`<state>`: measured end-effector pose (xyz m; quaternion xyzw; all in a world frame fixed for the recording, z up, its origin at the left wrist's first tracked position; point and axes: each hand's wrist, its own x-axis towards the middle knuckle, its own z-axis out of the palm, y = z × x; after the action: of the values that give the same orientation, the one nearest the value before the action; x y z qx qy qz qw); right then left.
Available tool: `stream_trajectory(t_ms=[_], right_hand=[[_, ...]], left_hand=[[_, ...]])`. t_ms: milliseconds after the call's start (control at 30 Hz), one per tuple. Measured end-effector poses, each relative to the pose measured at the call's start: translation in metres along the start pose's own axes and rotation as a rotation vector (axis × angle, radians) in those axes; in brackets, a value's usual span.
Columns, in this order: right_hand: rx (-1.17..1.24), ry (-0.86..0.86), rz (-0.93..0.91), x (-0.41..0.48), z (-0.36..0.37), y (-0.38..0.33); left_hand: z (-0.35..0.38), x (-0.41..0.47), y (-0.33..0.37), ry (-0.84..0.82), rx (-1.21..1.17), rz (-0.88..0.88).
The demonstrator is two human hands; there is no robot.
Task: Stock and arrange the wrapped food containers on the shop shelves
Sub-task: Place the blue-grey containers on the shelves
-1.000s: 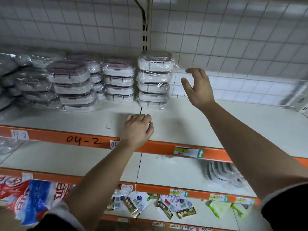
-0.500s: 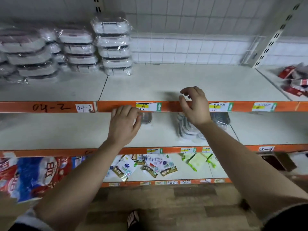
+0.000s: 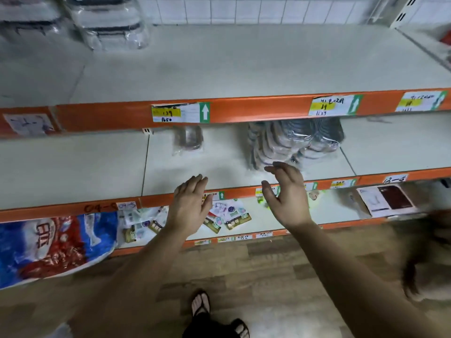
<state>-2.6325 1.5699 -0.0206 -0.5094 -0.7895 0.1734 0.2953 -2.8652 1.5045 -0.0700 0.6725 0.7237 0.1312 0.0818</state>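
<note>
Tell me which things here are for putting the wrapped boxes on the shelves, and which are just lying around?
For the job:
- stacked wrapped containers, top shelf
- pile of wrapped containers, middle shelf
- left hand and right hand, both empty

Just lying about:
- blue-and-red bag
- small packets, lower shelf
- price labels

Dim, even light; motion blur smears the whole frame, worst at the wide-angle-bent edges.
</note>
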Motion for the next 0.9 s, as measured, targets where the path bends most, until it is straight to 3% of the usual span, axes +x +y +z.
stream_trajectory(t_ms=[167, 300, 700, 800, 900], right_hand=[[-0.08, 0.297, -0.034, 0.034, 0.019, 0.026], [-0.107, 0.49, -0.05, 0.063, 0.028, 0.041], [-0.229, 0.685, -0.084, 0.106, 0.048, 0.07], [-0.18, 0.701, -0.085, 0.109, 0.054, 0.07], [-0.114, 0.707, -0.074, 0.112, 0.06, 0.065]], left_hand=[[0.051, 0.046, -0.037, -0.093, 0.095, 0.017], [0.073, 0.086, -0.06, -0.061, 0.093, 0.011], [0.092, 0.183, -0.101, -0.074, 0.169, -0.187], [0.095, 0.193, -0.099, -0.086, 0.187, -0.268], [0.098, 0.197, -0.093, 0.005, 0.15, -0.26]])
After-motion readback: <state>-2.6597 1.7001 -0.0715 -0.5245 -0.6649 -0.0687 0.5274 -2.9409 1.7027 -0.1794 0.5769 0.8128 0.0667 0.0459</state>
